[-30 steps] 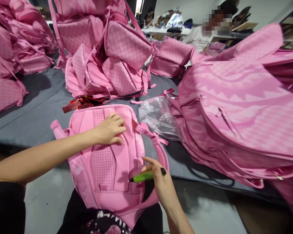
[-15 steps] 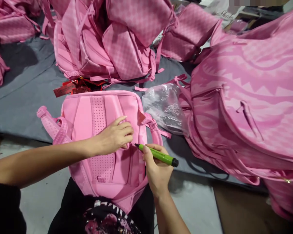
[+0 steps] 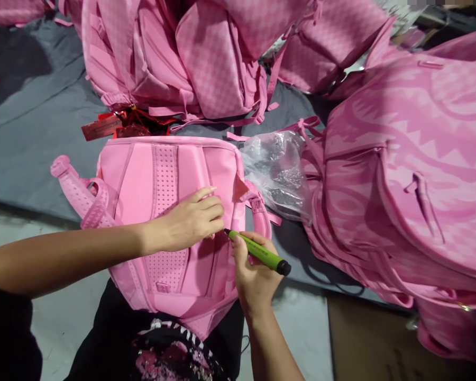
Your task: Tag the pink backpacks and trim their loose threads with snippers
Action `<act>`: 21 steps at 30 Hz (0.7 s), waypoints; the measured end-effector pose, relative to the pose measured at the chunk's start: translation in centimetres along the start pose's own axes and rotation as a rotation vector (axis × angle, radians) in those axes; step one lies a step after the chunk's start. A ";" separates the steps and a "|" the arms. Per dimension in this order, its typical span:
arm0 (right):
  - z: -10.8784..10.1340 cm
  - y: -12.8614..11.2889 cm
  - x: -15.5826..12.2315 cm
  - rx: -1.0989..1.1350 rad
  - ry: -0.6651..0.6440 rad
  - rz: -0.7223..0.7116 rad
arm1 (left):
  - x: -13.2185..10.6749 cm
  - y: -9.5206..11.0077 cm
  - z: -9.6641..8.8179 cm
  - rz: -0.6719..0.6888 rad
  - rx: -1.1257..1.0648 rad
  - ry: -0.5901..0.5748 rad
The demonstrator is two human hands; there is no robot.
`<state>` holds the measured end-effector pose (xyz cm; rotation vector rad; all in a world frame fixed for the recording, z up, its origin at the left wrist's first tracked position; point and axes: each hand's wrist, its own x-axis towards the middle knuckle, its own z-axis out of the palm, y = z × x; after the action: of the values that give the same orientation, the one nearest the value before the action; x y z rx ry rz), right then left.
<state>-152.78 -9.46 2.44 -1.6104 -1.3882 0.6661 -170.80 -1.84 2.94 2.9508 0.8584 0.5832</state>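
A pink backpack (image 3: 170, 174) lies back panel up in front of me, its lower end hanging over the table edge onto my lap. My left hand (image 3: 190, 219) rests on the panel's right side, fingers curled and pressing the fabric. Just right of it, my right hand (image 3: 254, 275) grips a green marker (image 3: 257, 252) like a pen, its tip touching the backpack next to my left fingertips. A shoulder strap (image 3: 77, 193) sticks out at the left.
Several pink backpacks are piled at the back (image 3: 190, 58) and stacked at the right (image 3: 412, 159). A crumpled clear plastic bag (image 3: 277, 169) lies between them. Red tags (image 3: 115, 126) lie behind my backpack on the grey cloth (image 3: 27, 132).
My right hand turned the marker round and brought its tip up to the panel beside my left hand. My left hand slid to the panel's right side. The view tipped downward.
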 end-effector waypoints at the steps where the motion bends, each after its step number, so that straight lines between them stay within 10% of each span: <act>1: 0.0 0.0 0.0 -0.003 0.001 -0.002 | 0.0 0.0 0.0 -0.001 0.010 -0.001; 21: 0.1 -0.5 0.7 -0.074 -0.012 -0.023 | 0.1 0.2 0.3 -0.018 0.051 0.031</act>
<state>-152.97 -8.73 2.92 -1.6485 -1.4534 0.6180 -170.48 -1.97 2.71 2.9839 0.9157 0.6168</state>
